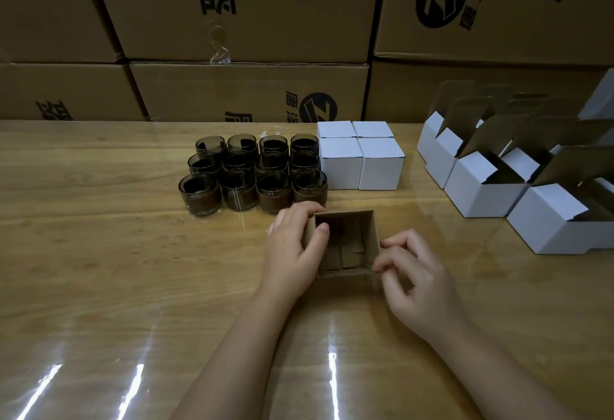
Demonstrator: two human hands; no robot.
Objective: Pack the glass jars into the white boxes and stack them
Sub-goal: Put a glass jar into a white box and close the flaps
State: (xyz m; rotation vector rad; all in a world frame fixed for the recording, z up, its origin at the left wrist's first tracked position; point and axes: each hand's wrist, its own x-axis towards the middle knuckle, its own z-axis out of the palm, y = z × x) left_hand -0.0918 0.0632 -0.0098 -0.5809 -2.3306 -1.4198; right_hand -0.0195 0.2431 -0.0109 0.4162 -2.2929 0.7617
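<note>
An open box (pixel 345 243) with a brown inside stands on the table in front of me, with no jar in it. My left hand (pixel 295 247) grips its left wall, thumb hooked over the rim. My right hand (pixel 412 273) pinches its right near corner with curled fingers. Several dark glass jars (pixel 252 174) stand in rows just behind the box. Closed white boxes (pixel 360 157) sit in a block to the right of the jars.
Several open white boxes (pixel 498 174) with raised flaps stand at the right side of the wooden table (pixel 116 253). Large brown cartons (pixel 249 37) form a wall along the table's far edge. The tabletop is glossy with light streaks near me.
</note>
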